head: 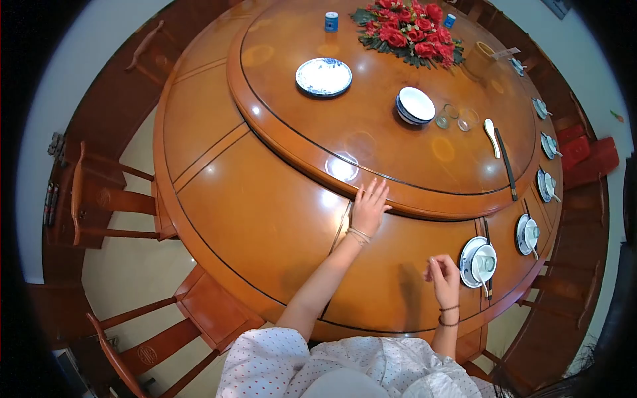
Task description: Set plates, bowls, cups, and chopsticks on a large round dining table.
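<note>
My left hand (pixel 369 206) lies flat with spread fingers on the near rim of a round wooden turntable (pixel 293 144). Loosely curled and holding nothing that shows, my right hand (pixel 444 273) hovers over the near part of the wooden table (pixel 249 219). Just right of it is a place setting: a blue-and-white plate (pixel 467 264) bearing a bowl (pixel 490 251), a small glass and a white spoon (pixel 480 281), with dark chopsticks (pixel 487 231) alongside. On the turntable are a stack of bowls (pixel 417 105), a stack of plates (pixel 323 77) and several small glasses (pixel 468 119).
A white spoon (pixel 491 138) and black chopsticks (pixel 506 164) lie on the turntable's right side. Red artificial flowers (pixel 408 32), a blue can (pixel 331 22) and a wooden container (pixel 478 58) stand farther back. Several settings line the table's right edge. Wooden chairs (pixel 214 308) surround the table.
</note>
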`<state>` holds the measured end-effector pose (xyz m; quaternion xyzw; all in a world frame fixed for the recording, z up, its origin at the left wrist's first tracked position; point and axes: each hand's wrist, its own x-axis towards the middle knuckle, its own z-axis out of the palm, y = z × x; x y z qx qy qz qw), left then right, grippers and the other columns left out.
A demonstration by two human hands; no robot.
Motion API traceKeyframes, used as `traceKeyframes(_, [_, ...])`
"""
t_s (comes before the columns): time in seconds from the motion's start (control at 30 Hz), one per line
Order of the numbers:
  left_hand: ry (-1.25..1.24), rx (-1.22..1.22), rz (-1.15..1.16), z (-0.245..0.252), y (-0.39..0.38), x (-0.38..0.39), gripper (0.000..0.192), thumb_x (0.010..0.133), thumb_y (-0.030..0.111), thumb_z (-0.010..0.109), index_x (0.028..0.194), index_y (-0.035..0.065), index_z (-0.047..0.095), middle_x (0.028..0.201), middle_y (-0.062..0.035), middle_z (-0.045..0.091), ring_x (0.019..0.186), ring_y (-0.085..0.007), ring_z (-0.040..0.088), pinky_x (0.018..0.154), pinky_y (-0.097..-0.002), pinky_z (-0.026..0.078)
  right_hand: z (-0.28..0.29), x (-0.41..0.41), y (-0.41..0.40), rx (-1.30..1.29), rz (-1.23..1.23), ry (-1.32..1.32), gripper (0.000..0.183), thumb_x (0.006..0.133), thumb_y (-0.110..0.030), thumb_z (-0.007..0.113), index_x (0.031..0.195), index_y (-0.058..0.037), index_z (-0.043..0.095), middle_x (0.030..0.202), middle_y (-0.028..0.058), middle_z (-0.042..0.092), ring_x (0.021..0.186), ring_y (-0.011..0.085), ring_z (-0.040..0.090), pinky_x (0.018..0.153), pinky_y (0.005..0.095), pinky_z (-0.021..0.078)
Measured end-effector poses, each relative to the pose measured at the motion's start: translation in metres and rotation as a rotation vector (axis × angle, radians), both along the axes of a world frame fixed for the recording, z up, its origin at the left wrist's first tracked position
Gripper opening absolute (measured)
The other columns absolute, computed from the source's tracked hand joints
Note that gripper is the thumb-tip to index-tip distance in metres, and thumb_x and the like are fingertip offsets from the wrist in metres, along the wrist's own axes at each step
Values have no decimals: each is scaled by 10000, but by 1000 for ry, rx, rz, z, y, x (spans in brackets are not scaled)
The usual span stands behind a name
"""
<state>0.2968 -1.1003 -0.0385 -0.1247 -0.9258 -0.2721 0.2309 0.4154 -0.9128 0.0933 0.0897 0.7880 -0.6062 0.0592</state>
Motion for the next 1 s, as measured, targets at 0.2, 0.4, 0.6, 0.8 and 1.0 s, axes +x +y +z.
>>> traceKeyframes(0.2, [-98, 5, 11, 19, 30, 7, 456, 772, 270, 566, 1165, 47, 499, 1303, -75, 396, 1246, -259, 286, 1031, -456, 204, -14, -114, -81, -54, 219, 177, 102, 863, -106, 510, 896, -9, 517, 703, 11, 530, 598, 50, 477, 514, 184, 393])
traceKeyframes(0.4, [-241, 68, -430, 31, 20, 9, 279, 766, 159, 531, 1021, 53, 569, 1100, -117, 541, 1143, -289, 396, 997, -463, 263, -44, -242, -144, -185, 234, -83, 345, 868, -212, 504, 1131, -11, 406, 776, 65, 583, 588, 106, 553, 462, 220, 457])
traceKeyframes(0.6, [-183, 728, -76, 44, -73, -38, 202, 859, 174, 498, 841, 6, 609, 651, -83, 621, 513, -204, 578, 527, -293, 473, -72, -307, -165, -134, 137, -96, 473, 861, -268, 508, 1199, 21, 348, 769, 94, 595, 518, 118, 551, 404, 238, 457])
traceKeyframes(0.8, [-526, 1032, 244, 60, -141, -155, 672, 860, 260, 494, 1336, -24, 114, 628, -80, 602, 445, -111, 514, 392, -256, 439, -81, -345, -173, -89, 25, -38, 531, 846, -278, 528, 1210, 59, 338, 636, 93, 580, 439, 122, 528, 380, 253, 449])
traceKeyframes(1.0, [-611, 973, 305, 55, -150, -207, 670, 847, 240, 499, 1307, -66, 121, 620, -136, 612, 349, -156, 506, 315, -270, 418, -81, -362, -185, 153, -10, 4, 542, 815, -260, 578, 1191, 41, 331, 631, 100, 584, 451, 130, 531, 397, 244, 436])
